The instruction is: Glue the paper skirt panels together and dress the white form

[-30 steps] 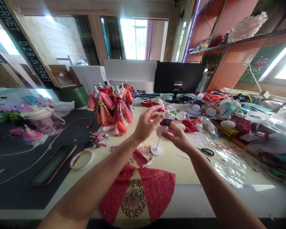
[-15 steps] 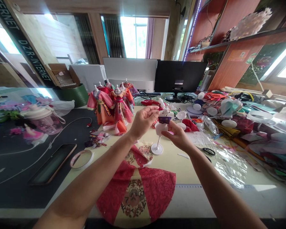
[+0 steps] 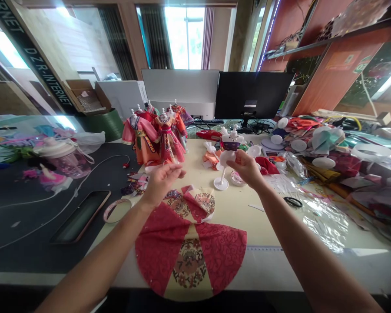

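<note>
A small white dress-form mannequin (image 3: 228,157) stands slightly tilted on a stick with a round white base (image 3: 220,184). It wears a dark purple patterned band (image 3: 231,145) round its chest. My right hand (image 3: 246,168) is closed on its lower body from the right. Away to the left, above the fabric, hovers my left hand (image 3: 164,182), its thumb and fingers pressed together; whatever may be between them is too small to make out. Below it lies a red and gold skirt piece (image 3: 220,256), spread flat, with a folded patterned part (image 3: 203,204) at its top.
Several dressed miniature mannequins (image 3: 143,139) stand at the back left, before a white monitor (image 3: 180,87) and a black one (image 3: 252,95). Fabric scraps (image 3: 332,143) pile up on the right, near black scissors (image 3: 293,201). A tape roll (image 3: 117,210) and a phone (image 3: 81,217) lie left.
My left hand has moved from the top of the mannequin to the left and down. My right hand keeps its hold. The whole view has shifted a little.
</note>
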A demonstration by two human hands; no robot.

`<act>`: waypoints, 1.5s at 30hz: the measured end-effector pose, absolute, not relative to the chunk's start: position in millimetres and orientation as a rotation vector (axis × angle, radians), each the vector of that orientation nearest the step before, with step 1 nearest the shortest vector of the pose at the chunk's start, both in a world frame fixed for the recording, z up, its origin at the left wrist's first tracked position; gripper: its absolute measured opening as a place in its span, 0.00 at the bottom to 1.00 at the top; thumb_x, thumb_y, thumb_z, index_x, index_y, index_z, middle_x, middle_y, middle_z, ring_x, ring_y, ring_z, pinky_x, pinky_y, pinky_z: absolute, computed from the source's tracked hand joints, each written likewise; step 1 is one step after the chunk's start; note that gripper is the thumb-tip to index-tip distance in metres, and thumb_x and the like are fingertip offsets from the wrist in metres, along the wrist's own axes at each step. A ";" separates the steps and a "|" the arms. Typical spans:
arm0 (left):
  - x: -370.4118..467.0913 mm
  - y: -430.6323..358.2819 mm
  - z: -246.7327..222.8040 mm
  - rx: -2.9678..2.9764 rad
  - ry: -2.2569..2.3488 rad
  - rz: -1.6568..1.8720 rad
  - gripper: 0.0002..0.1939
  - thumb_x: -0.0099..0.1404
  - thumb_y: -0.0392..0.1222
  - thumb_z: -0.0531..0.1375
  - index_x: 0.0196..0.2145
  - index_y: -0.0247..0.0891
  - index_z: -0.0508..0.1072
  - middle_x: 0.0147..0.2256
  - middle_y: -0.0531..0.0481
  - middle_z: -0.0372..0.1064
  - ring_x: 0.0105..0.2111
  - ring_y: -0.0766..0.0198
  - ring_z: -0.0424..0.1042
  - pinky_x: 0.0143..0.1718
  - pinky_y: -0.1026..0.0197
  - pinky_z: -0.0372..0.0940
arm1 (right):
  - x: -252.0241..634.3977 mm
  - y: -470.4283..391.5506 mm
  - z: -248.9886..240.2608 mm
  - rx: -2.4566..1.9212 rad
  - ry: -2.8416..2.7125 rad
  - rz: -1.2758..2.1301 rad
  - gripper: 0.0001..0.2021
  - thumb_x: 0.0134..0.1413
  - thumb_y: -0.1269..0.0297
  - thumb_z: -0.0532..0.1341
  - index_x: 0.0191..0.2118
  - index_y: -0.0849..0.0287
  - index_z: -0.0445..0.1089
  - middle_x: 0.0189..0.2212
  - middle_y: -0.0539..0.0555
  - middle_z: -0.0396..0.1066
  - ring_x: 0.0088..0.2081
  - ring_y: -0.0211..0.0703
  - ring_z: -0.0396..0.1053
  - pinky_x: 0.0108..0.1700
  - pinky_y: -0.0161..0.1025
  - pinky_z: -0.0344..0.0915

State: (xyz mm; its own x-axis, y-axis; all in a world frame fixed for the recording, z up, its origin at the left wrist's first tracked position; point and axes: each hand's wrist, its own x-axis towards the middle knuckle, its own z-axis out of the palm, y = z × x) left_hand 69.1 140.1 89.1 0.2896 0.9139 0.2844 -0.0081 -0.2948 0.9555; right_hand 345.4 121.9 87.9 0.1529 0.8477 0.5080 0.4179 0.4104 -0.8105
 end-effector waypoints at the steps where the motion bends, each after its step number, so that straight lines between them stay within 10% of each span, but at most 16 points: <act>1: 63.7 140.1 84.9 1.563 0.869 1.182 0.16 0.59 0.46 0.62 0.40 0.31 0.72 0.34 0.44 0.75 0.36 0.62 0.74 0.45 0.57 0.67 | 346.9 124.8 88.0 -1.195 -1.458 0.454 0.09 0.43 0.63 0.64 0.29 0.57 0.63 0.28 0.49 0.69 0.33 0.42 0.69 0.40 0.44 0.67; 26: -11.5 123.8 46.9 1.497 1.190 1.251 0.16 0.60 0.50 0.60 0.39 0.34 0.73 0.34 0.46 0.74 0.36 0.61 0.73 0.44 0.58 0.65 | 359.2 129.1 65.3 -1.193 -1.432 0.510 0.26 0.45 0.57 0.66 0.51 0.58 0.64 0.44 0.57 0.73 0.46 0.49 0.72 0.50 0.52 0.67; 35: -36.3 131.5 51.3 1.634 1.324 1.399 0.14 0.62 0.49 0.56 0.31 0.35 0.71 0.25 0.50 0.71 0.28 0.65 0.70 0.35 0.63 0.65 | 345.1 78.7 42.1 -1.408 -1.351 0.047 0.15 0.50 0.62 0.62 0.45 0.58 0.68 0.39 0.58 0.74 0.39 0.47 0.73 0.40 0.46 0.71; 45: 17.6 164.3 47.7 2.308 1.444 0.667 0.11 0.57 0.47 0.60 0.23 0.37 0.73 0.23 0.49 0.70 0.25 0.61 0.69 0.30 0.61 0.59 | 281.5 61.6 15.1 -1.257 -1.949 -0.072 0.10 0.57 0.66 0.56 0.45 0.56 0.66 0.41 0.58 0.72 0.44 0.50 0.71 0.43 0.47 0.68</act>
State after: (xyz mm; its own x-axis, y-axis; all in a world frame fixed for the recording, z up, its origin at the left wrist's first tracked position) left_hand 17.6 164.3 47.7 0.3744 0.9033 0.2096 0.7452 -0.4276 0.5118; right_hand 281.5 61.6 15.1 -0.1880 0.7422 0.6433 0.7877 0.5052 -0.3527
